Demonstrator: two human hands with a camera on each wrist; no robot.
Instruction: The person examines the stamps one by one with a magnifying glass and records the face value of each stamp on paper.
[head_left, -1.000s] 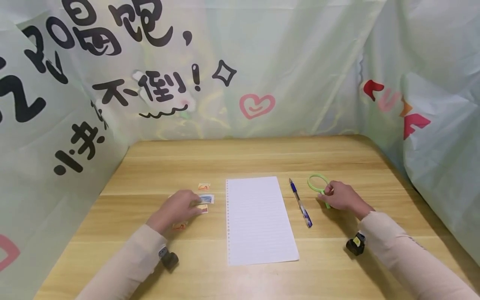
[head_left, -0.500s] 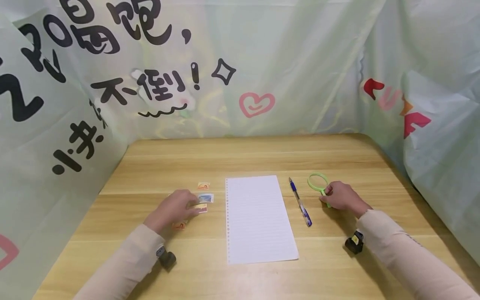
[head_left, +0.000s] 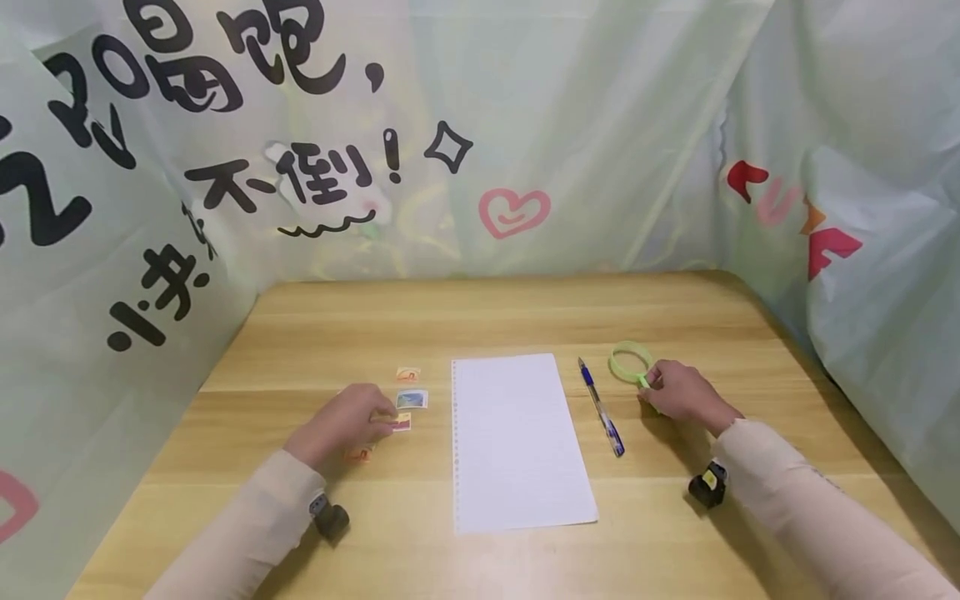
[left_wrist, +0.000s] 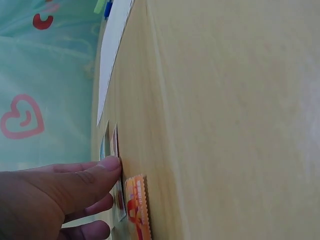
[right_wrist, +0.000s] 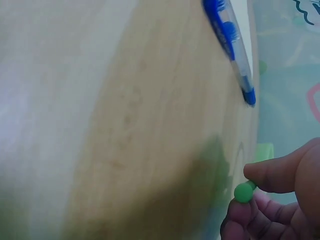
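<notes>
In the head view my left hand (head_left: 345, 423) pinches the near-left end of a small red-and-cream stamp (head_left: 402, 422). Its thumb lies across that stamp (left_wrist: 119, 192) in the left wrist view, the other fingers behind. Just beyond lies a blue stamp (head_left: 412, 399), then an orange stamp (head_left: 408, 374). Another orange stamp (head_left: 359, 454), with a serrated edge, lies partly hidden under the hand. On the right, my right hand (head_left: 686, 392) pinches the handle of a light-green magnifying glass (head_left: 642, 380), its ring tilted a little above the table. The handle's round end (right_wrist: 243, 192) faces the right wrist camera.
A sheet of lined, hole-punched paper (head_left: 521, 442) lies mid-table between the hands. Beside its right edge is a blue pen (head_left: 600, 408), tip pointing away. Printed fabric (head_left: 600, 150) hangs behind the wooden table (head_left: 487, 317) and along both sides.
My left hand has drawn slightly left and nearer with the red-and-cream stamp, uncovering the blue stamp. The magnifying glass's ring has tipped up and shifted left in my right hand.
</notes>
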